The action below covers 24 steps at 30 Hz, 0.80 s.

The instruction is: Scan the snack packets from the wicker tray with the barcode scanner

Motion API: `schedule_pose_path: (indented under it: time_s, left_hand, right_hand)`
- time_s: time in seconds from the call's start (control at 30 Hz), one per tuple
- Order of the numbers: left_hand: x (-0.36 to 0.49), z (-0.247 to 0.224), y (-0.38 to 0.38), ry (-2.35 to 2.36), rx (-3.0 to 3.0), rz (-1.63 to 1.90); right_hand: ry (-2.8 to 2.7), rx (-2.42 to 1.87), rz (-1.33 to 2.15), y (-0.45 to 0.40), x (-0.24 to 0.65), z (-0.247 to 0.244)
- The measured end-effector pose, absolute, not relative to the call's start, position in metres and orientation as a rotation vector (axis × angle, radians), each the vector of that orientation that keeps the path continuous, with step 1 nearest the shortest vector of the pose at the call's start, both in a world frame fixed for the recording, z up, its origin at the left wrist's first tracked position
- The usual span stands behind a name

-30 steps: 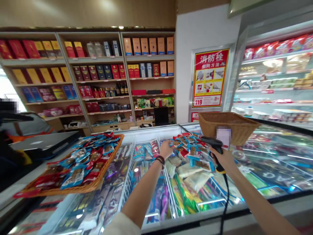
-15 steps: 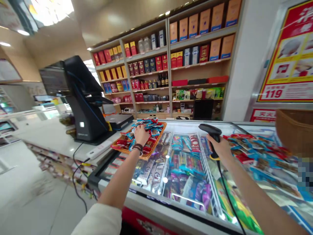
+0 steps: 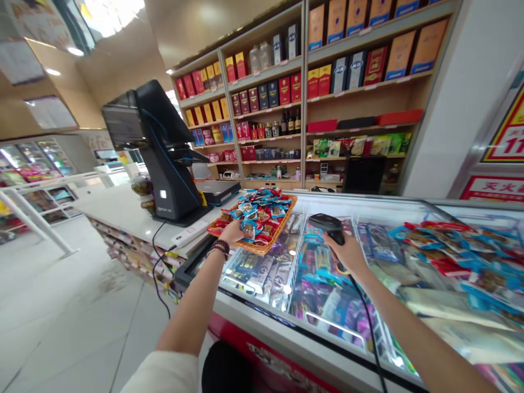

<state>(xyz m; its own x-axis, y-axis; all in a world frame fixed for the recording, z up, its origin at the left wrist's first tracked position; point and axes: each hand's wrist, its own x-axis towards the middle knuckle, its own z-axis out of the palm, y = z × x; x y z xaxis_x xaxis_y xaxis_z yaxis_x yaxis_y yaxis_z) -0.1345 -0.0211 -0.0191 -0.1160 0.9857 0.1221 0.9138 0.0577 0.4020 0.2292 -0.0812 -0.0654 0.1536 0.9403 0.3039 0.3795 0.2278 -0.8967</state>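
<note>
Your left hand [image 3: 231, 232] lies open on the foil snack packets [image 3: 256, 210] heaped in a wicker tray [image 3: 282, 226], whose near edge sits over the glass-topped chest freezer [image 3: 262, 322], just beside the table [image 3: 123, 204]. Your right hand [image 3: 347, 254] is clenched around a black handheld barcode scanner [image 3: 327, 222], held above the freezer's glass.

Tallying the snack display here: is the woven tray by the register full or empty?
Full: red and blue snack packets heap across the woven tray up to its rim; the left hand touches them.
</note>
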Motion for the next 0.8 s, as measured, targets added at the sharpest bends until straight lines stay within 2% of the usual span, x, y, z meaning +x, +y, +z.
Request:
schedule_pose_path:
  time_s: [0.03, 0.2, 0.37, 0.53, 0.8]
  left_hand:
    - [-0.134, -0.016, -0.024, 2.160, 1.965, 0.518]
    - [-0.109, -0.008, -0.032, 2.107, 1.963, 0.818]
    - [-0.048, -0.019, -0.024, 1.493, 1.702, 1.291]
    - [0.026, -0.048, -0.009, 1.056, 1.429, 1.373]
    - [0.072, -0.112, 0.015, 1.153, 1.415, 1.395]
  right_hand:
    - [-1.415, -1.339, 0.654, -0.081, 0.230, -0.066]
    - [-1.388, -1.318, 0.661, -0.082, 0.231, -0.067]
    - [-1.337, -1.309, 0.692, -0.090, 0.234, -0.063]
    - [-1.355, -1.321, 0.704, -0.096, 0.250, -0.061]
    - [-1.850, -1.569, 0.202, -0.099, 0.302, -0.059]
